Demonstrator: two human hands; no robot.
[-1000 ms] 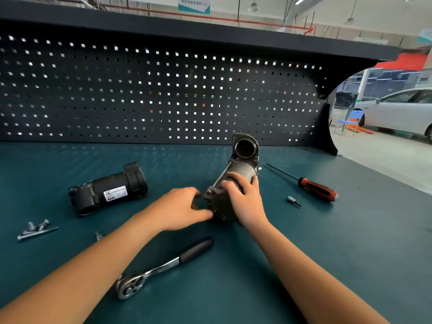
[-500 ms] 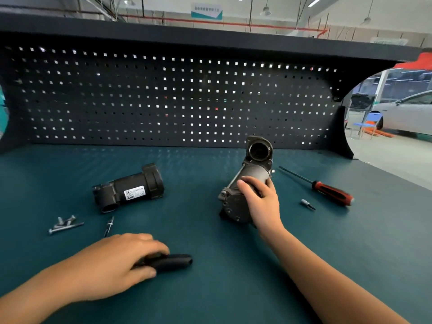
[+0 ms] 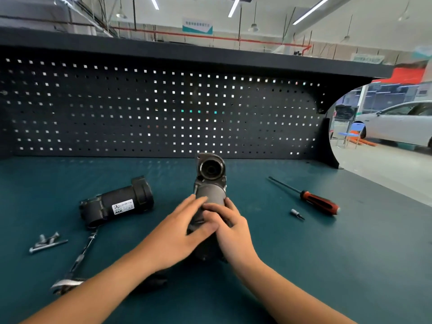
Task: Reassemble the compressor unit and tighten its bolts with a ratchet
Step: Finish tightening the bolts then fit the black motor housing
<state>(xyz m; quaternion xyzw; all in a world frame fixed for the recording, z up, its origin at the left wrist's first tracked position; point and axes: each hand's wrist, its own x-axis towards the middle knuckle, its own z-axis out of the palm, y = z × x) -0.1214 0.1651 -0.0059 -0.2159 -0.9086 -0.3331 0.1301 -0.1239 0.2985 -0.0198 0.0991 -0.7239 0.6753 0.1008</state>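
Observation:
The grey metal compressor body (image 3: 210, 183) lies mid-bench with its round open port facing me. My right hand (image 3: 231, 230) grips its near part from the right, fingers curled over the top. From the left, my left hand (image 3: 180, 232) holds the same part, fingers along its side and thumb across the top. The black cylinder (image 3: 117, 203) with a white label lies apart to the left. Near the front left lies the ratchet (image 3: 64, 285), its black handle partly under my left forearm. Loose bolts (image 3: 46, 242) lie at the far left.
A thin long rod or bolt (image 3: 85, 250) lies between the black cylinder and the ratchet. A red-handled screwdriver (image 3: 315, 201) and a small bit (image 3: 297, 213) lie to the right. A black pegboard (image 3: 163, 108) closes the back of the bench.
My left hand let go of the ratchet handle and came back onto the compressor body. The right hand kept its hold; the body now points its port straight at me.

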